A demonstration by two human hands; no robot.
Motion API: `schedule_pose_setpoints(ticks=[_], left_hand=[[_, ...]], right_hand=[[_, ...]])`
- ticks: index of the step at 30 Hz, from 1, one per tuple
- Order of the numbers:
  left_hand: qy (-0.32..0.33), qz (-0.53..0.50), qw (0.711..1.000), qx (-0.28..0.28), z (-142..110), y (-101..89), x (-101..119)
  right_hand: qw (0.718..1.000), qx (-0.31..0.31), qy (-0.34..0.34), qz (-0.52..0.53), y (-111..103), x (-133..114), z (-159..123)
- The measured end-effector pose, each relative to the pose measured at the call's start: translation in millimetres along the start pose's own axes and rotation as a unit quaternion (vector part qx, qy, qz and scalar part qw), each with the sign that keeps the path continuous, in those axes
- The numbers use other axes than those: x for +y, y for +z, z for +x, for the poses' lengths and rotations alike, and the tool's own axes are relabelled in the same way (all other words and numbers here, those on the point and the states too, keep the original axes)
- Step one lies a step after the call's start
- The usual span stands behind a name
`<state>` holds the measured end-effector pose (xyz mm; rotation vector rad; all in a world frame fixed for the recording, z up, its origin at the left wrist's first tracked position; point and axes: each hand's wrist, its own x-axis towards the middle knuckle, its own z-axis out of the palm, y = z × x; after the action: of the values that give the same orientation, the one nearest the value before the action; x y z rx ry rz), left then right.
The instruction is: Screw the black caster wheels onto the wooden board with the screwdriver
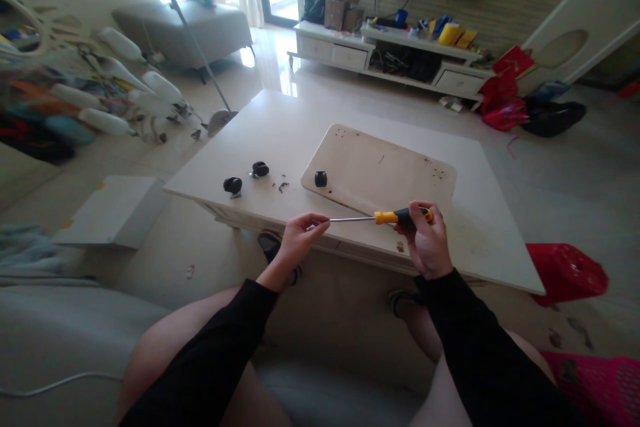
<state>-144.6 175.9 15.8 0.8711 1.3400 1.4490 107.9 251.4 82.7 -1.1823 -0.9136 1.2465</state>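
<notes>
My right hand (426, 243) is closed round the yellow-and-black handle of a screwdriver (380, 217), held level above the near edge of the cream table (280, 130). My left hand (299, 237) pinches the tip of its metal shaft. Beyond the hands a pale rounded board (385, 170) lies flat on the table, with one black caster wheel (321, 179) at its left corner. Two more black casters (233, 185) (259, 169) and several small screws (281, 184) lie to the left of the board.
A red plastic stool (567, 270) stands at the table's right. A white box (113, 210) sits on the floor to the left, near a mop (200, 57) and cluttered bottles. A white TV cabinet (385, 57) with boxes lines the far wall.
</notes>
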Motion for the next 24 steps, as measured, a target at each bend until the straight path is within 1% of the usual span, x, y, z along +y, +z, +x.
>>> schedule_pose_setpoints(ticks=[3, 5, 7, 9, 11, 13, 15, 17, 18, 20, 24], left_hand=[[0.011, 0.006, 1.000, 0.001, -1, -0.7, 1], [0.017, 0.011, 1.000, 0.004, -2, -0.8, 4], [0.017, 0.018, 1.000, 0.002, -4, -0.5, 7], [0.019, 0.017, 1.000, -0.010, -6, -0.3, 12], [0.018, 0.014, 0.999, -0.028, -7, -0.6, 17], [0.014, 0.026, 0.999, -0.035, -7, -1.6, 20], [0.007, 0.053, 0.998, -0.029, -9, -2.5, 22], [0.001, 0.083, 0.996, -0.022, -12, -2.6, 21], [-0.002, 0.098, 0.995, -0.021, -13, -2.2, 20], [-0.006, 0.129, 0.991, -0.025, -15, -0.4, 16], [0.018, 0.182, 0.983, -0.030, -16, 4.0, 7]], right_hand=[[0.998, -0.054, 0.036, 0.021, -3, -4, 2], [0.995, -0.089, 0.046, 0.019, -5, -7, 1], [0.995, -0.093, 0.039, 0.007, -5, -9, 0], [0.997, -0.079, 0.018, -0.005, -5, -12, 1], [0.997, -0.062, -0.027, -0.023, -10, -18, 6], [0.992, -0.030, -0.108, -0.062, -20, -29, 16], [0.971, 0.023, -0.208, -0.113, -36, -42, 26], [0.942, 0.070, -0.285, -0.165, -53, -53, 34], [0.928, 0.083, -0.309, -0.191, -61, -57, 37], [0.907, 0.090, -0.334, -0.240, -73, -62, 39], [0.872, 0.076, -0.351, -0.333, -82, -61, 37]])
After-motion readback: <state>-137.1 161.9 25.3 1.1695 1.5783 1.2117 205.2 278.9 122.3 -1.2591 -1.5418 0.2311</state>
